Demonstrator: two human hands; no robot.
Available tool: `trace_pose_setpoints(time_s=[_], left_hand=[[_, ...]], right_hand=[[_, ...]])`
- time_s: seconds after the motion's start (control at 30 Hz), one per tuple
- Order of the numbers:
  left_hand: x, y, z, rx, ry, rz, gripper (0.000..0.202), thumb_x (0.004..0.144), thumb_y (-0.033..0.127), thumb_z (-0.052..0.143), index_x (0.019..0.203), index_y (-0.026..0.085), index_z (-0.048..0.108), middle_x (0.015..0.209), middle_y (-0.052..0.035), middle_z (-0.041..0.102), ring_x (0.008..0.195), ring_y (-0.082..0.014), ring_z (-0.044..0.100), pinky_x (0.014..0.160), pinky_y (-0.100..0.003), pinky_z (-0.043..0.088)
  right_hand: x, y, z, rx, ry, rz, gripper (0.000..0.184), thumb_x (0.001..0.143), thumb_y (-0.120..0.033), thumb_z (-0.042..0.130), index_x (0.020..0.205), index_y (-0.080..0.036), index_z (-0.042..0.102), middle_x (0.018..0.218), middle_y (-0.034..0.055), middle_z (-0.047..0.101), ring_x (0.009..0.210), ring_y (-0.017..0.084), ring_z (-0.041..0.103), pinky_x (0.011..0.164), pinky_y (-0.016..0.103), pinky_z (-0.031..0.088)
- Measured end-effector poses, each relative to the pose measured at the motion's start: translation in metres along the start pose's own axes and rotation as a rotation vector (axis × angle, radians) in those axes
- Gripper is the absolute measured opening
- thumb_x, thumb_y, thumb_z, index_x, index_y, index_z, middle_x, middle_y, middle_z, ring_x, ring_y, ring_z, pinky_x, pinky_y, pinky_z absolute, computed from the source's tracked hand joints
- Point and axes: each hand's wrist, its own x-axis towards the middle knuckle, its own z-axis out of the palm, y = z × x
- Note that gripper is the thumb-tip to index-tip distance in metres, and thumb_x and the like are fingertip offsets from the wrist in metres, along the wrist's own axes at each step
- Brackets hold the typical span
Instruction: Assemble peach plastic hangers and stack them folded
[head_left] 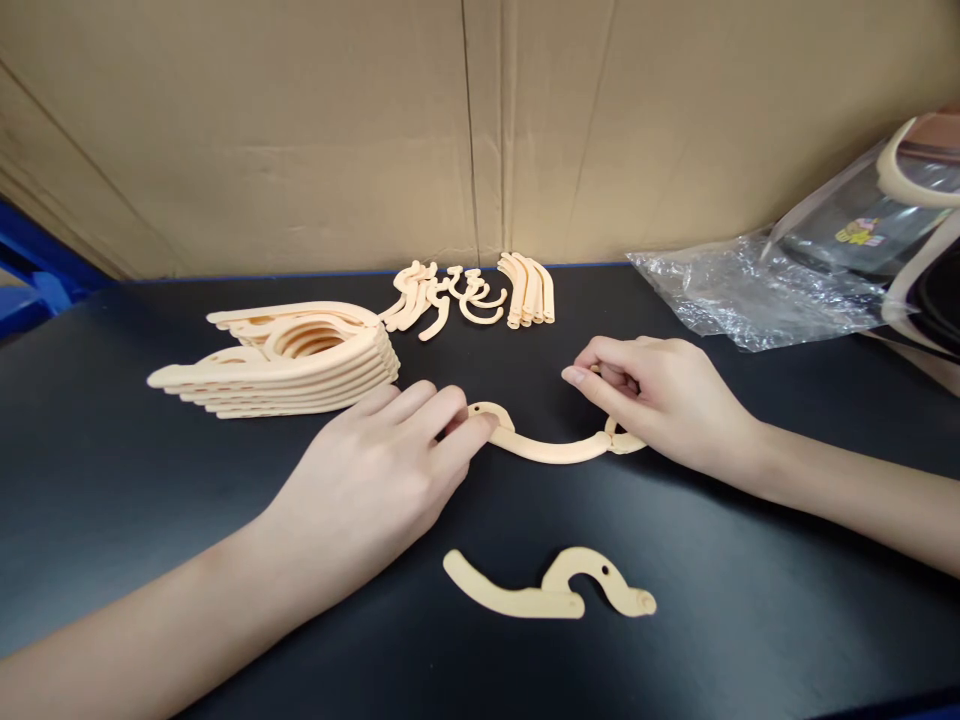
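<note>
Cream plastic parts of a folding clothes hanger (555, 449) lie across the black table in front of me, between my two hands. My left hand (405, 450) is closed, its thumb and forefinger gripping the left end beside a rounded piece with a small hole. At the other end, my right hand (637, 390) is curled round the right-hand part, most of which its fingers hide. A small cream tip shows between those fingers. Nearer to me a loose hanger part (525, 595), a curved arm joined to a hook-shaped piece, lies flat and touches neither hand.
A neat stack of cream hangers (300, 365) stands at the left. Behind are loose hook parts (480, 300) and a bundle of curved arms (529, 290). Clear plastic wrap (750, 290) and a transparent bag (847, 230) lie at the right. Cardboard (300, 140) walls off the back.
</note>
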Motion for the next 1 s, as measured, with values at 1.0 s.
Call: trace_pose_setpoints(time_s=[1.0], left_hand=[[0.005,-0.001,0.0,-0.169,-0.059,0.035,0.032,0.1,0.024,0.04,0.124,0.014,0.059,0.108,-0.0113,0.064,0.097,-0.0272,0.061,0.075,-0.039,0.05]], right_hand=[[-0.025,-0.028,0.002,0.123,-0.07,-0.906,0.022,0.094,-0.027,0.054,0.105,-0.012,0.067,0.108,0.0109,0.071,0.099,0.019,0.066,0.086,0.031,0.055]])
